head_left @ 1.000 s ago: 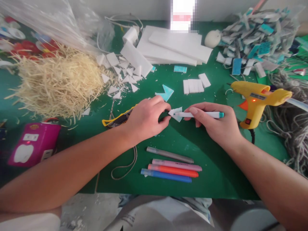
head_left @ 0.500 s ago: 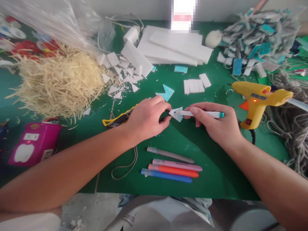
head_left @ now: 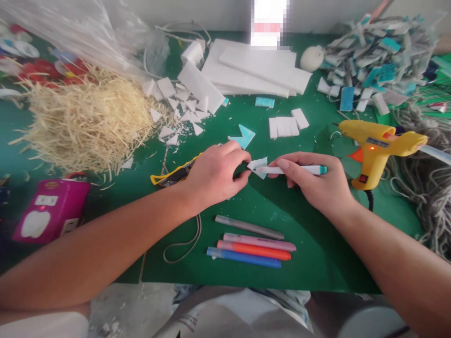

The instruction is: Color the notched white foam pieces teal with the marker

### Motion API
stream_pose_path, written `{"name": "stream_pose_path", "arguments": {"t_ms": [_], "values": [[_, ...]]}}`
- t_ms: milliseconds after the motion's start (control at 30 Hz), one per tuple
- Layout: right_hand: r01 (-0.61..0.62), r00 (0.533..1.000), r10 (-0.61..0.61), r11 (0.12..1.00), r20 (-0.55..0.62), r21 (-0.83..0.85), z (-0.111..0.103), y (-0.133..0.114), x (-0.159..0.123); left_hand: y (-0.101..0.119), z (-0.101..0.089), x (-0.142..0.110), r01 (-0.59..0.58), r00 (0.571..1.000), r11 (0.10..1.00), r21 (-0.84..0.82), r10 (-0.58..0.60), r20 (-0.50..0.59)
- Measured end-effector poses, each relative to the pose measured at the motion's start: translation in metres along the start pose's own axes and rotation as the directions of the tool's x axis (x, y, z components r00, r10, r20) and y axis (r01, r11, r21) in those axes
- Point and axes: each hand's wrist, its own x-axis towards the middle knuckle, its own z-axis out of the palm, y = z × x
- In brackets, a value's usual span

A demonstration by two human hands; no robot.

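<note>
My left hand (head_left: 223, 171) pinches the pointed end of a small white foam piece (head_left: 260, 165), which is tinted light blue on part of its face. In my right hand (head_left: 312, 176) is a white marker (head_left: 294, 170) with a teal end, held like a pen, its tip against the foam piece. Just beyond my left hand lies a notched foam piece (head_left: 243, 137) coloured light blue. A yellow utility knife (head_left: 172, 173) sits partly hidden beneath my left wrist. Several markers, among them a grey one (head_left: 249, 226) and a blue one (head_left: 244, 257), lie on the green table nearer me.
A yellow glue gun (head_left: 378, 145) with a lit light stands at right. White foam sheets (head_left: 253, 65), foam scraps (head_left: 185, 101) and white foam strips (head_left: 283, 126) lie farther back. Straw (head_left: 88, 122) is heaped at left, above a purple power box (head_left: 52, 209). Grey yarn (head_left: 423, 173) lies far right.
The marker in my right hand has shifted slightly down along the foam piece. My left hand keeps its place and its pinch.
</note>
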Motion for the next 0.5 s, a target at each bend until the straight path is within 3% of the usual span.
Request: {"name": "stream_pose_path", "arguments": {"t_ms": [133, 500], "values": [[-0.001, 0.997, 0.003, 1.0, -0.074, 0.018, 0.0013, 0.0022, 0.0003, -0.0003, -0.0002, -0.0002, 0.001, 1.0, 1.0, -0.006, -0.001, -0.004], [0.005, 1.0, -0.004, 0.999, -0.026, 0.038, 0.0008, 0.0027, 0.0003, -0.0007, -0.0003, 0.0002, -0.016, 1.0, 1.0, -0.002, 0.016, -0.012]]}}
